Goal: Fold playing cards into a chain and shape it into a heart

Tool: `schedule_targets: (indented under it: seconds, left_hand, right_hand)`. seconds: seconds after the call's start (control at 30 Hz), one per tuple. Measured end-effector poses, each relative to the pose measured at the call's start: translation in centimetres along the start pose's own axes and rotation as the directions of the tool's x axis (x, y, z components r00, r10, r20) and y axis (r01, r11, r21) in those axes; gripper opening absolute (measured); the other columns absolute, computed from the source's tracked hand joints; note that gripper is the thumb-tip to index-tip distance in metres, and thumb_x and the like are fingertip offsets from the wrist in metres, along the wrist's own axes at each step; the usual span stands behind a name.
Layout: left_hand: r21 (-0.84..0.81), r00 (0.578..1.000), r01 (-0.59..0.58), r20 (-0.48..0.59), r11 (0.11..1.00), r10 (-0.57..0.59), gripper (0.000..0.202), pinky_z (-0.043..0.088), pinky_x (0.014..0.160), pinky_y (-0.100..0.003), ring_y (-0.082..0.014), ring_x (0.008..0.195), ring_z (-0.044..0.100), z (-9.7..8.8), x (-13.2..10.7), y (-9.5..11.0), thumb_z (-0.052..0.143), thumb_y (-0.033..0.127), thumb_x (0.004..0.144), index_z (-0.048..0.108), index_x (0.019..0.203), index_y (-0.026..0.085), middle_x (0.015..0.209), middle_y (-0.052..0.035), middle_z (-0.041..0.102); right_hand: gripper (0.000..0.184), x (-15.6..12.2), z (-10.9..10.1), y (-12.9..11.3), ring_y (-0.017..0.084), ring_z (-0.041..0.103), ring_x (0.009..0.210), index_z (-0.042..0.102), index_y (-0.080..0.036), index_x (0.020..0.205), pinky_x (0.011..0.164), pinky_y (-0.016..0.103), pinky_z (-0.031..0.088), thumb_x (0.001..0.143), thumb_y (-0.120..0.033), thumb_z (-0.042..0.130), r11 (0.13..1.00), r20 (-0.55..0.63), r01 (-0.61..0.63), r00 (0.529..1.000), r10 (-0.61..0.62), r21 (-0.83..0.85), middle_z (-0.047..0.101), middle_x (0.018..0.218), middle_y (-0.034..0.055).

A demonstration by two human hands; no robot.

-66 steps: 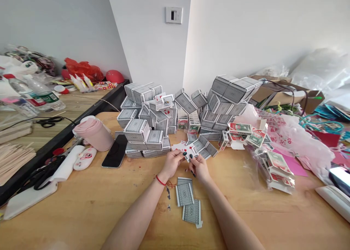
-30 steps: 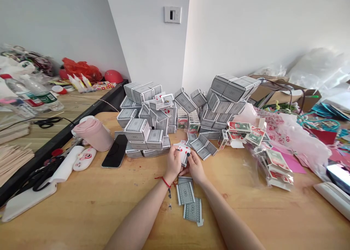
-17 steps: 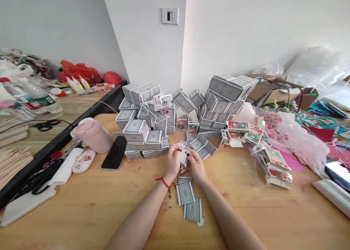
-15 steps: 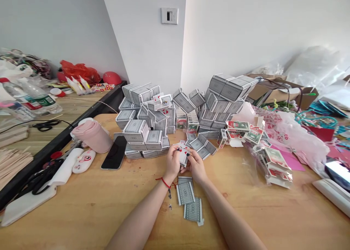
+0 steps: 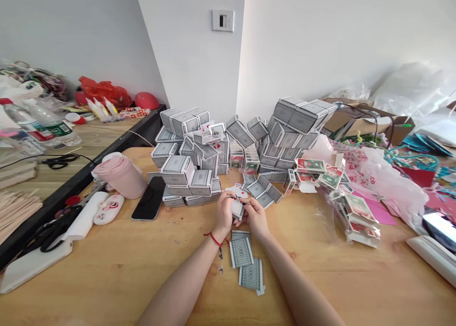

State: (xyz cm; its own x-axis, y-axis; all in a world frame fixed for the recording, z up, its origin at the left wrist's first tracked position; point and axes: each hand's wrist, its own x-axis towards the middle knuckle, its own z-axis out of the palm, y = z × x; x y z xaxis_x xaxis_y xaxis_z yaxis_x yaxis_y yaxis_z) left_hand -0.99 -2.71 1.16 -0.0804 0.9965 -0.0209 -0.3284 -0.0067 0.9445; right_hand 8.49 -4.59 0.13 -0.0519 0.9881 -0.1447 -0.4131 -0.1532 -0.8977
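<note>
Both hands meet near the middle of the table around a playing card (image 5: 236,208). My left hand (image 5: 224,213) grips its left side and my right hand (image 5: 255,216) its right side, fingers closed. The card looks bent between them; part of it is hidden by the fingers. Just beyond lie face-up cards (image 5: 238,190). Between my forearms are several cards with folded edges, patterned backs up (image 5: 241,252). To the right of my right hand stand folded cards (image 5: 261,191) joined at angles.
Stacked card boxes (image 5: 178,170) rise behind on the left, more card boxes (image 5: 290,138) on the right. A phone (image 5: 148,197) and a pink cup (image 5: 123,176) are at left. Opened card packs (image 5: 359,216) and a plastic bag (image 5: 384,178) lie at right.
The held card's red diamond face showed before; now a mostly white surface shows, the card bent between my fingers. Both hands stay nearly in place. The view has shifted slightly.
</note>
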Motion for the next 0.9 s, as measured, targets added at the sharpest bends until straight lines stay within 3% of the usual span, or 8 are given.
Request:
schedule_targets:
  seconds: [0.1,0.27,0.4,0.57,0.7,0.9]
  left_hand:
    - [-0.023,0.999,0.039,0.031,0.999,-0.038,0.015,0.026,0.034,-0.019,-0.0069,0.034,0.039,0.0,0.1,-0.1,0.048,0.032,0.071,0.049,0.075,0.017,0.05,0.0052,0.049]
    - [0.057,0.998,0.045,-0.047,0.997,-0.042,0.022,0.031,0.039,-0.02,-0.0079,0.041,0.045,-0.1,0.5,-0.8,0.059,0.033,0.067,0.053,0.08,0.017,0.056,0.0032,0.054]
    - [0.144,0.997,0.035,-0.073,0.989,-0.024,0.014,0.033,0.044,-0.02,-0.0091,0.046,0.046,-0.2,0.7,-1.1,0.055,0.029,0.068,0.053,0.07,0.016,0.056,0.0024,0.053]
    - [0.28,0.978,-0.191,-0.028,0.941,0.207,0.006,0.038,0.06,-0.022,-0.012,0.063,0.05,-0.3,0.2,-0.7,0.053,0.022,0.07,0.054,0.067,0.016,0.066,0.0003,0.056]
    - [0.367,0.944,-0.326,0.071,0.872,0.323,0.005,0.039,0.061,-0.022,-0.0124,0.064,0.05,-0.5,-0.5,-0.1,0.052,0.021,0.072,0.055,0.073,0.017,0.068,0.0004,0.056]
    - [0.472,0.868,-0.482,0.143,0.738,0.476,0.004,0.04,0.064,-0.024,-0.013,0.066,0.051,-1.1,-0.4,0.1,0.052,0.018,0.072,0.053,0.068,0.017,0.068,0.0002,0.054]
  right_hand:
    - [0.02,0.0,0.0,0.1,0.015,0.053,0.035,0.054,-0.022,0.087,0.032,0.027,0.043,0.07,-0.032,0.054,0.997,-0.03,0.047,0.998,-0.048,-0.06,0.058,0.051,-0.0037]
    - [0.017,0.0,-0.1,0.3,0.013,0.052,0.034,0.058,-0.022,0.085,0.032,0.027,0.044,0.07,-0.029,0.053,0.989,-0.059,0.092,0.993,-0.099,-0.115,0.059,0.056,-0.0024]
    - [0.017,-0.2,-0.4,0.0,0.013,0.053,0.037,0.059,-0.021,0.084,0.034,0.027,0.047,0.069,-0.027,0.055,0.988,-0.036,0.103,0.994,-0.107,-0.117,0.059,0.057,-0.0023]
    - [0.021,-0.1,-1.3,-0.6,0.014,0.057,0.048,0.06,-0.017,0.081,0.039,0.028,0.05,0.07,-0.035,0.057,0.998,0.062,0.057,0.996,-0.057,0.002,0.057,0.061,-0.0003]
    - [0.025,0.2,-1.5,-0.9,0.012,0.055,0.051,0.058,-0.016,0.074,0.044,0.026,0.052,0.069,-0.039,0.064,0.999,0.098,-0.008,0.995,0.003,0.043,0.056,0.061,-0.0014]
    - [0.035,0.3,-1.9,-1.2,0.014,0.06,0.059,0.064,-0.011,0.081,0.055,0.032,0.055,0.067,-0.042,0.066,0.98,0.314,-0.2,0.931,0.188,0.007,0.062,0.069,0.0034]
